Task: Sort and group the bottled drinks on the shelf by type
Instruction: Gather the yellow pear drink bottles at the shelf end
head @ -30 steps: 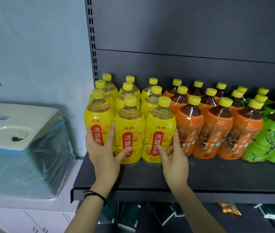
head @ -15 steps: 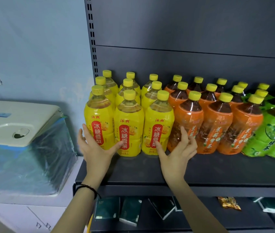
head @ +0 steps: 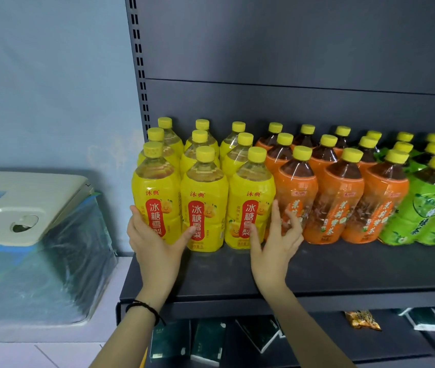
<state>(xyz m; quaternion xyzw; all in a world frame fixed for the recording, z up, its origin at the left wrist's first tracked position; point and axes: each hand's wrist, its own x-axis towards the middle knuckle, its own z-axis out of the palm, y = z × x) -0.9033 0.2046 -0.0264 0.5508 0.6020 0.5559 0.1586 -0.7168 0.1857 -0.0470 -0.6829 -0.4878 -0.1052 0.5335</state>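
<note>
L hand (head: 155, 244) – fingers straight, on yellow btls (head: 203, 187) | R hand (head: 274, 248) – fingers spread, by orange btls (head: 342, 197)

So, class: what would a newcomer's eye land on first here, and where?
Three colour blocks of yellow-capped bottles line the dark shelf: yellow bottles left, orange bottles middle, green bottles right. At the front, the left hand touches the yellow row and the right hand spreads open where yellow meets orange.
</note>
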